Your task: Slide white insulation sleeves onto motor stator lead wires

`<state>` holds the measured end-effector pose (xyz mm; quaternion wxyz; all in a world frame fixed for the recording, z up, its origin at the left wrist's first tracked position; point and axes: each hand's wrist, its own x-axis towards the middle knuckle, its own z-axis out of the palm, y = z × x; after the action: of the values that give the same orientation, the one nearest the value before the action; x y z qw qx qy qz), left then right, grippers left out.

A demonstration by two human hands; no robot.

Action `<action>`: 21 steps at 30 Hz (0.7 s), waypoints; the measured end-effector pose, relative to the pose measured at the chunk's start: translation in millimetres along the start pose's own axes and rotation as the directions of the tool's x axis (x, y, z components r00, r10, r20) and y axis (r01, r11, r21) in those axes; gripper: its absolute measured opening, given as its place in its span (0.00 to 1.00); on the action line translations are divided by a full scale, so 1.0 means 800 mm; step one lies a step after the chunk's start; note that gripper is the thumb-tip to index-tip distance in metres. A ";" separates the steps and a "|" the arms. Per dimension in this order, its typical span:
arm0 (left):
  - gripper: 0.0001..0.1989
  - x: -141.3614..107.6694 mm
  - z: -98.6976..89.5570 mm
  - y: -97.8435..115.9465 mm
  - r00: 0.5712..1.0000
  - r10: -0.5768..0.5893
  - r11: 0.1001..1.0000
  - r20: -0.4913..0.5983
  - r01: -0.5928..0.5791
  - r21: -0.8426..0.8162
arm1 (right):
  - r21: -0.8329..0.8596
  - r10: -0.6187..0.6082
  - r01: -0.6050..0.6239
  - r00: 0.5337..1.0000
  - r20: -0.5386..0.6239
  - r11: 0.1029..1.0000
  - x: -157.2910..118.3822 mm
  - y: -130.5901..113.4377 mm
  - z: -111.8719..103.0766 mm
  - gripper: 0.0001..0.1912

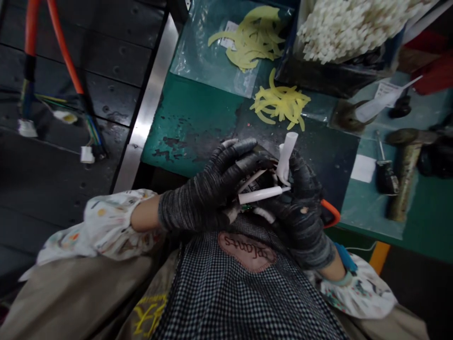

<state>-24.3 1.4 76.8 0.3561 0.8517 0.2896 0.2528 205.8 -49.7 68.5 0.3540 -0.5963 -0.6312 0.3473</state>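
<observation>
Fingers first, head view: those of the left hand in a dark grey knitted glove (203, 193) are bent over a dark part with white sleeved leads (258, 183), thumb below it. Fingers of the right hand in a matching glove (304, 215) curl round its other side, partly hidden, also gripping. Both hands narrow, closed on the part.

Landmark is the small pile of yellow curved strips (281, 105). The held part sits below it, above the black-and-white checked apron (219, 293). One white sleeve (260, 195) lies nearly flat between the hands; another flared white sleeve (290, 144) sticks up toward the pile (part's exact shape unclear, gloves cover a lot).

Above the pile, slightly left: a larger heap of pale yellow strips (256, 40) on clear plastic. Above right: a dark blue bin (318, 78) packed with thin white tubes (339, 28). Right and lower: a black-handled screwdriver (386, 178), then a worn wooden-handled hammer (403, 184). Far left of the pile, past a silver metal rail (152, 89): two orange cables with white connectors (69, 52) on a black slatted surface (116, 56). Green worktop (191, 111) runs directly left of the pile, its coating patchy.
</observation>
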 end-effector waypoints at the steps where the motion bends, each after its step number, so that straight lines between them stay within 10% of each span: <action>1: 0.38 -0.004 0.008 0.000 0.998 -0.033 0.999 -0.055 0.033 -0.014 | -0.033 -0.005 0.003 0.999 -0.042 0.999 -0.002 -0.002 0.002 0.32; 8: 0.39 -0.018 0.063 0.000 0.927 -0.103 0.994 -0.361 0.106 -0.013 | -0.233 -0.089 0.088 0.996 0.005 0.969 -0.027 0.008 -0.018 0.34; 21: 0.30 0.031 0.045 0.024 0.984 0.099 0.964 -0.145 -0.059 0.259 | -0.308 -0.485 0.506 0.862 0.147 0.805 -0.017 0.079 -0.054 0.16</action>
<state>22.3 -9.5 74.3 0.2100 0.8786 0.3122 0.2940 275.7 -59.4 35.4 0.3058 -0.4513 -0.8252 0.1479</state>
